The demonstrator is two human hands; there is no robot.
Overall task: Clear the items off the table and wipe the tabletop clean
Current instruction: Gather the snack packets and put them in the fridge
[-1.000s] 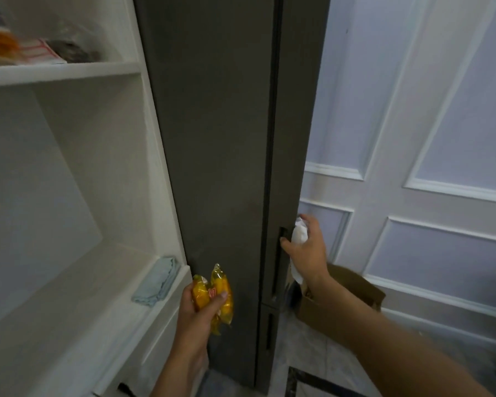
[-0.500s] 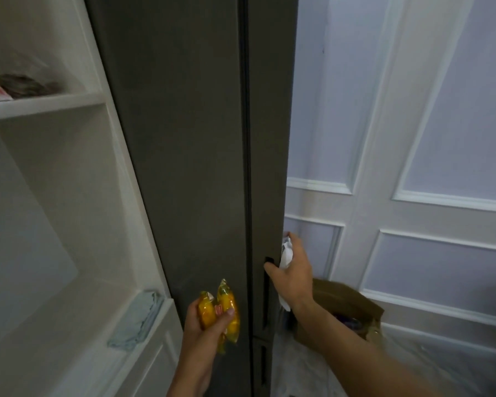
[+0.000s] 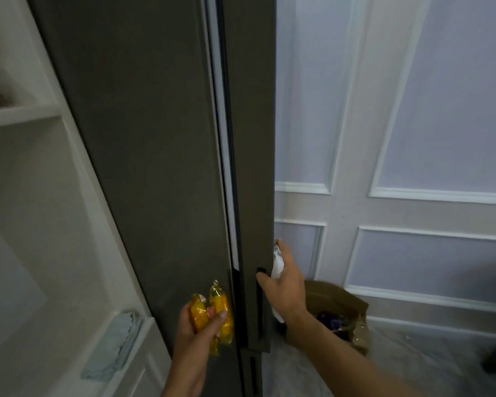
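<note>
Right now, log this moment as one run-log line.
left hand: holds yellow packets | right hand: fingers in door handle, white wad in palm | door: ajar | cloth: on shelf

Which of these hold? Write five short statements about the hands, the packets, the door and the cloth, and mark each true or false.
1. The left hand holds yellow packets. True.
2. The right hand is empty. False: it holds something white while its fingers sit at the door handle.
3. A folded cloth lies on the white shelf. True.
4. The dark door is shut tight. False: a light gap shows along its left edge.
5. A brown bag stands on the floor. True.
</note>
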